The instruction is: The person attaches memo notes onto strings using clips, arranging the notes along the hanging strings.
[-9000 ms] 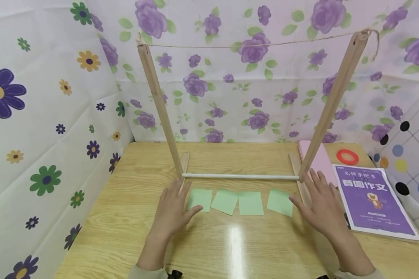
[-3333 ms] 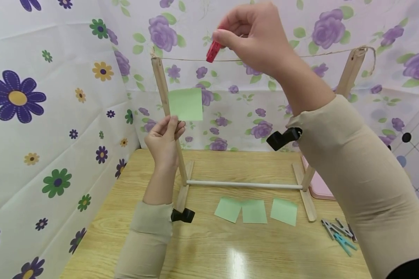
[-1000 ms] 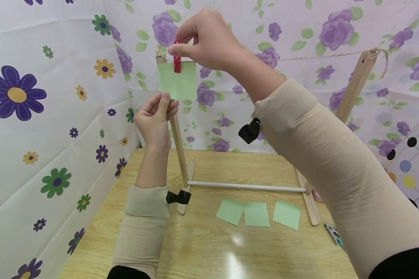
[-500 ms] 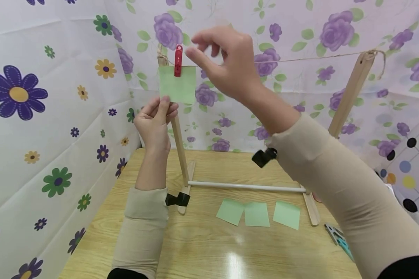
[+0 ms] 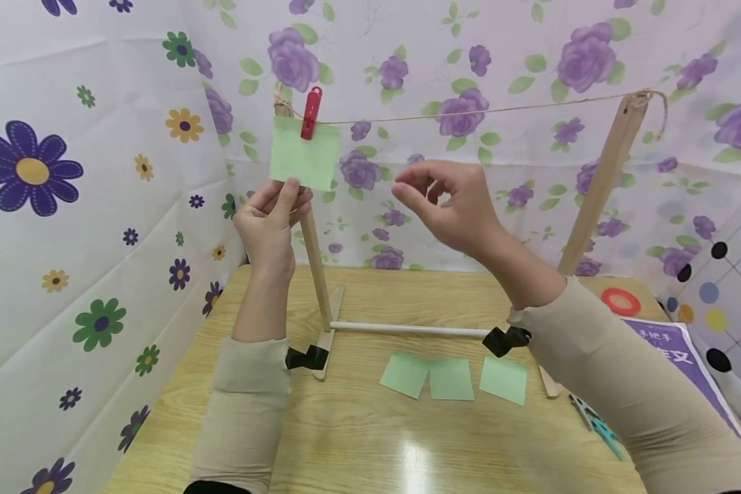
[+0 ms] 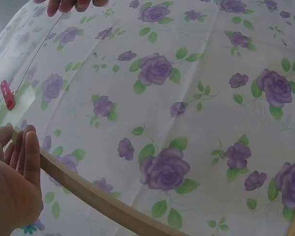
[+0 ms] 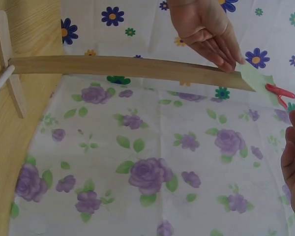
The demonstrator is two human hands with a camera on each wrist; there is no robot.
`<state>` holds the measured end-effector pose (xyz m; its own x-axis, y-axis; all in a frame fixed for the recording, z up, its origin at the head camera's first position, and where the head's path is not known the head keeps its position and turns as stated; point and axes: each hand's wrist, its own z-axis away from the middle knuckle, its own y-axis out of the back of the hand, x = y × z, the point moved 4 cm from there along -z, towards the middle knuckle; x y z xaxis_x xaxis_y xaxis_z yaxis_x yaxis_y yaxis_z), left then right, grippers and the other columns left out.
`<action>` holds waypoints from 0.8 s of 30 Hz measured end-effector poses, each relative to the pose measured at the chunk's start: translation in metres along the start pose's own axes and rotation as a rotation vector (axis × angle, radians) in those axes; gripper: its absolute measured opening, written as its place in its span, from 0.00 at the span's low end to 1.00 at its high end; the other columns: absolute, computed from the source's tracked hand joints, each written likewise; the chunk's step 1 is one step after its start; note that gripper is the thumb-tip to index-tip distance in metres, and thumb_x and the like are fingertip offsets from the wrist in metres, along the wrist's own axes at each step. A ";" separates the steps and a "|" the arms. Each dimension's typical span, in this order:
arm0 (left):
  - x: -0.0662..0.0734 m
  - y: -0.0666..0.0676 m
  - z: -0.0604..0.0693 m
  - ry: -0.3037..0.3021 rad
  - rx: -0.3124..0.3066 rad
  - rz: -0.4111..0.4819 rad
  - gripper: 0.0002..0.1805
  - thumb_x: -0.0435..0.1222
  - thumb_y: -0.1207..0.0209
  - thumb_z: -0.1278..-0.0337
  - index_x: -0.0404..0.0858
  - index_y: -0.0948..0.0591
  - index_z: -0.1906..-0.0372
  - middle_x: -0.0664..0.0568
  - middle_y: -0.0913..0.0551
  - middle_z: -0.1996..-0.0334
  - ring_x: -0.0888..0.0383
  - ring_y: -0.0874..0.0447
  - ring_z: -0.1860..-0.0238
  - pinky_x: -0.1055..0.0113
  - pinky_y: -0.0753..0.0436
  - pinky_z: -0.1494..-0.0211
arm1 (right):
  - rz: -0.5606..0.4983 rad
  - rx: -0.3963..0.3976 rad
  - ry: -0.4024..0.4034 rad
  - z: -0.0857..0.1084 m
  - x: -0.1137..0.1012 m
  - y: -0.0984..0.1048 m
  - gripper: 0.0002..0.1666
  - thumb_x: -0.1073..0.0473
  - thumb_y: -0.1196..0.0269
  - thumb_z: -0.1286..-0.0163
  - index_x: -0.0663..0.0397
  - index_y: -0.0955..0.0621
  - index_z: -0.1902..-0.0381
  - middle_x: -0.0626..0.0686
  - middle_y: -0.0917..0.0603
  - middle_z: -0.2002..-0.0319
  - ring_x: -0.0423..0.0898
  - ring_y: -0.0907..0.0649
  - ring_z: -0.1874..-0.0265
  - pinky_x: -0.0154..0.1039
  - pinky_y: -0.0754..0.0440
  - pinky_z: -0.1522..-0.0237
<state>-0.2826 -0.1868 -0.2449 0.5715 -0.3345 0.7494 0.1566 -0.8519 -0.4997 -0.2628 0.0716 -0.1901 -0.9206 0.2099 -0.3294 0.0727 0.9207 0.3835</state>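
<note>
A green paper square (image 5: 302, 159) hangs at the left end of a twine line (image 5: 407, 119). A red clothespin (image 5: 311, 113) grips its top edge at the twine, leaning a little right. My left hand (image 5: 268, 226) pinches the paper's lower edge between thumb and fingers. In the right wrist view the clothespin (image 7: 279, 91) also sits on the paper's edge, with the left hand (image 7: 204, 29) at the other side. My right hand (image 5: 453, 202) is in the air, right of the paper and below the twine, fingers loosely bent and nothing between them.
Wooden posts (image 5: 608, 178) hold up the twine, joined low down by a white rod (image 5: 407, 328). Green paper squares (image 5: 451, 379) lie on the table (image 5: 321, 432). Grey and teal clothespins (image 5: 605, 436), a purple book (image 5: 685, 370) and a red ring (image 5: 620, 301) are at right.
One paper square was lifted from the table and clipped to the twine with the red clothespin. My right hand let go of the clothespin and moved right and down; the left keeps its pinch.
</note>
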 end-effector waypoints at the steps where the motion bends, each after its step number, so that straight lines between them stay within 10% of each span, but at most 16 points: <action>1: 0.000 0.001 0.001 -0.004 -0.008 -0.006 0.14 0.36 0.27 0.43 0.27 0.14 0.61 0.42 0.11 0.69 0.55 0.09 0.68 0.64 0.10 0.59 | -0.004 -0.005 -0.023 0.005 0.002 0.000 0.04 0.66 0.32 0.33 0.63 0.13 0.63 0.52 0.12 0.71 0.39 0.18 0.75 0.30 0.20 0.73; 12: -0.010 0.020 0.020 0.089 -0.037 -0.106 0.10 0.35 0.29 0.40 0.32 0.13 0.59 0.47 0.10 0.67 0.56 0.10 0.67 0.65 0.10 0.59 | -0.062 -0.045 -0.318 0.078 0.030 0.005 0.04 0.68 0.33 0.31 0.61 0.13 0.60 0.52 0.12 0.67 0.40 0.17 0.72 0.30 0.17 0.70; 24: -0.034 0.061 0.069 0.135 -0.125 -0.464 0.18 0.39 0.30 0.38 0.29 0.15 0.52 0.54 0.10 0.65 0.59 0.11 0.63 0.70 0.12 0.53 | 0.040 -0.049 -0.618 0.164 0.054 0.027 0.09 0.58 0.35 0.26 0.55 0.13 0.54 0.52 0.11 0.63 0.40 0.17 0.66 0.30 0.18 0.63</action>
<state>-0.2367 -0.1996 -0.3305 0.3541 0.0493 0.9339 0.2677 -0.9622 -0.0507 -0.2473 0.1617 -0.3390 -0.5245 0.4087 -0.7469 0.0713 0.8953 0.4398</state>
